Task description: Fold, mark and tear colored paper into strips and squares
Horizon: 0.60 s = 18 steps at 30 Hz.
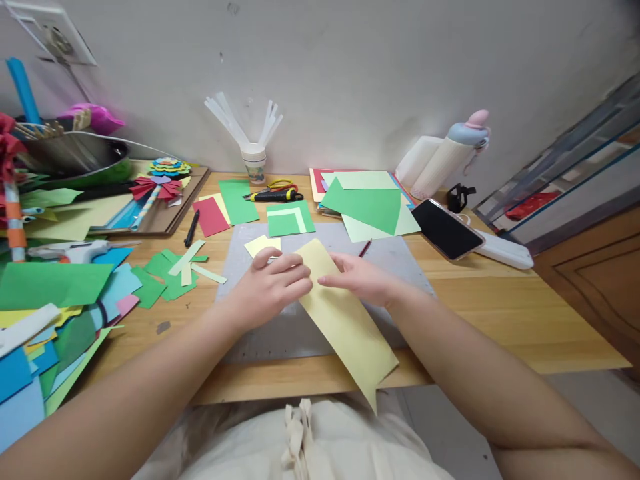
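Observation:
A long strip of pale yellow paper [345, 320] slants between my hands over the grey mat [270, 333]. Its near end has a jagged corner and hangs past the table's front edge. My right hand [363, 275] pinches the paper's right side near the top, thumb on the face and fingers partly hidden behind. On the left edge, the curled fingers of my left hand [277, 283] hold the same paper; the thumb is hidden. A small pale yellow piece [261, 247] lies on the mat beyond my left hand. A dark pencil [366, 248] shows just past my right hand.
Green scraps [173, 273] and piled coloured paper [75, 340] lie left, near a glue gun [83, 252]. Behind the mat are a utility knife [275, 196], a cup of white sticks [255, 163] and green sheets [367, 203]. A phone [447, 228] and bottle [445, 160] stand right.

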Tool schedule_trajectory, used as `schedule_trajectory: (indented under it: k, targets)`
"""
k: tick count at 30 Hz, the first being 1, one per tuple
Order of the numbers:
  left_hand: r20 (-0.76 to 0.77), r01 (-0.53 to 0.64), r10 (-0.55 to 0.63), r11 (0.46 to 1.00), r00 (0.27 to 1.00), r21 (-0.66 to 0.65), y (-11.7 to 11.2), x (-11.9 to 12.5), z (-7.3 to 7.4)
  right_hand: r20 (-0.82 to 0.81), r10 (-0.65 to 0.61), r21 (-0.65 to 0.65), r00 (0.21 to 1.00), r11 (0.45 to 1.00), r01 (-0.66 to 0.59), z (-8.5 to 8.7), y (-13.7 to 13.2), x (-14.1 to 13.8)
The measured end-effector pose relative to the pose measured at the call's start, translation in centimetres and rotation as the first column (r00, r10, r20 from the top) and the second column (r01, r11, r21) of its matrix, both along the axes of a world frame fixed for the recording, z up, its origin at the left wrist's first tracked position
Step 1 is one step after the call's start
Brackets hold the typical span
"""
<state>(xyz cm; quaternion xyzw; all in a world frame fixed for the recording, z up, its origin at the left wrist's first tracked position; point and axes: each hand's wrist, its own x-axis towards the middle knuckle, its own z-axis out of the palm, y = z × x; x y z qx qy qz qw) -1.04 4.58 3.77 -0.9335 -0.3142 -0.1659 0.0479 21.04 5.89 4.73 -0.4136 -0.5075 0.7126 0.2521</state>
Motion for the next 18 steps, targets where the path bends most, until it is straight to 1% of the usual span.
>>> schedule_trajectory:
  k: [2,4,6,8,9,11,13,15,16,17,18]
  targets:
    - [0.080,-0.051,0.056,0.997,0.995,-0.059,-0.1,0.0,0.1,0.000,-0.038,-0.074,0.999,0.997,0.037,0.0,0.1,0.4]
    - [0.182,-0.131,0.152,0.984,0.972,-0.122,-0.5,0.3,0.3,0.004,-0.105,-0.091,0.994,0.990,0.105,0.0,0.4,0.9]
    - [0.290,-0.232,0.285,0.951,0.914,-0.203,-1.0,0.8,0.5,-0.004,-0.186,-0.080,0.983,0.979,0.185,0.2,0.6,1.3]
    - [0.362,-0.301,0.403,0.903,0.841,-0.307,-1.4,1.7,0.6,-0.021,-0.245,-0.048,0.969,0.969,0.244,0.7,0.7,1.5]
    - [0.375,-0.304,0.435,0.882,0.818,-0.361,-1.6,2.1,0.7,-0.031,-0.263,-0.029,0.964,0.965,0.262,1.0,0.7,1.5]
    - [0.373,-0.254,0.441,0.854,0.817,-0.454,-1.9,2.9,0.7,-0.054,-0.289,0.015,0.956,0.957,0.291,1.9,0.4,1.2]
    - [0.356,-0.183,0.401,0.840,0.844,-0.512,-2.0,3.3,0.9,-0.104,-0.304,0.103,0.947,0.944,0.314,3.0,-0.2,1.0]
    - [0.340,-0.150,0.368,0.837,0.865,-0.526,-2.1,3.3,1.1,-0.182,-0.296,0.262,0.938,0.904,0.337,4.3,-1.1,0.9]
    - [0.337,-0.153,0.364,0.843,0.869,-0.516,-2.1,3.1,1.2,-0.217,-0.283,0.367,0.934,0.863,0.347,5.0,-1.7,1.1]
    - [0.339,-0.166,0.365,0.854,0.867,-0.494,-2.1,2.8,1.3,-0.234,-0.259,0.480,0.937,0.808,0.343,5.6,-2.4,1.3]
    - [0.346,-0.185,0.368,0.868,0.863,-0.461,-2.1,2.4,1.3,-0.225,-0.223,0.597,0.949,0.738,0.315,6.2,-3.1,1.6]
